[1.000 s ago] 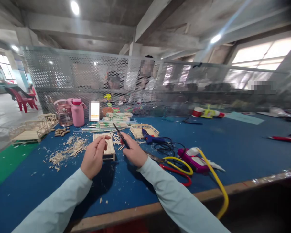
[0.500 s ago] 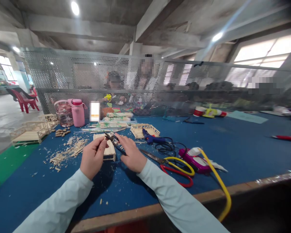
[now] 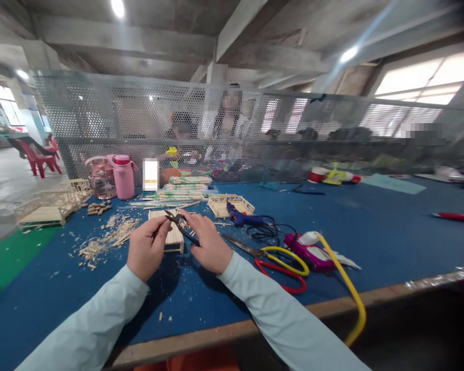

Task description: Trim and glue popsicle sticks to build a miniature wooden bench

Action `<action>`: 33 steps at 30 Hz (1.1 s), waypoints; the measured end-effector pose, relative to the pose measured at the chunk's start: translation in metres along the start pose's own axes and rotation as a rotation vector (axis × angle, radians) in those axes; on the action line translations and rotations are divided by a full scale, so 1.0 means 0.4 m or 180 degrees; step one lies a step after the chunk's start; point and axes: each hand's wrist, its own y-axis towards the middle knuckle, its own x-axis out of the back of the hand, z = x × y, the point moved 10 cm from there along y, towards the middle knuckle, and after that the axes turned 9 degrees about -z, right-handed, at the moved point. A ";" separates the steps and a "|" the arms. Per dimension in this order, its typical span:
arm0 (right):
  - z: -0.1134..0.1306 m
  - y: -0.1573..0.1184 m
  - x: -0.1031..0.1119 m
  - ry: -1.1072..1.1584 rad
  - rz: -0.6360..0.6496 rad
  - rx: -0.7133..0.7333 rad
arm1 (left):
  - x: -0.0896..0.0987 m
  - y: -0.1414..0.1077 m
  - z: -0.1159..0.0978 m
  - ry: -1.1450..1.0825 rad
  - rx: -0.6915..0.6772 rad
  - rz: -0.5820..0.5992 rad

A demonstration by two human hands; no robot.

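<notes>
My right hand (image 3: pixel 211 245) is closed around dark cutting pliers (image 3: pixel 191 237), their jaws pointing up and left. At the tip of the jaws, the thumb and fingers of my left hand (image 3: pixel 146 251) are pinched together; whatever they hold is too small and covered to make out. Below both hands a small platform of pale wooden sticks (image 3: pixel 175 241) sits on the blue table (image 3: pixel 201 314), partly hidden by them. Stick offcuts (image 3: pixel 118 236) lie in a heap left of my left hand.
Large scissors (image 3: pixel 282 262) with red and yellow handles lie right of my right arm. Beyond are a blue glue gun (image 3: pixel 242 216), a stick frame (image 3: pixel 216 208) and a purple device (image 3: pixel 307 252). Bundled sticks (image 3: pixel 185 196), peanuts (image 3: pixel 96 208) and a pink bottle (image 3: pixel 123 178) stand farther back.
Both hands keep almost the same place and grip, with the pliers still at my left fingertips. The whole view has shifted very slightly.
</notes>
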 end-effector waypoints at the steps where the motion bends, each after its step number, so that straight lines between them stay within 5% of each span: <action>1: 0.001 0.000 0.001 0.0042 -0.0024 0.0023 | 0.000 0.000 -0.002 -0.0010 -0.0017 0.0000; 22: 0.001 -0.005 0.034 0.0196 -0.0539 0.0096 | 0.006 -0.006 -0.021 0.0035 -0.0133 0.0001; 33: 0.011 -0.002 0.032 0.0594 -0.0193 0.0176 | 0.006 -0.007 -0.027 0.0180 -0.0340 0.0023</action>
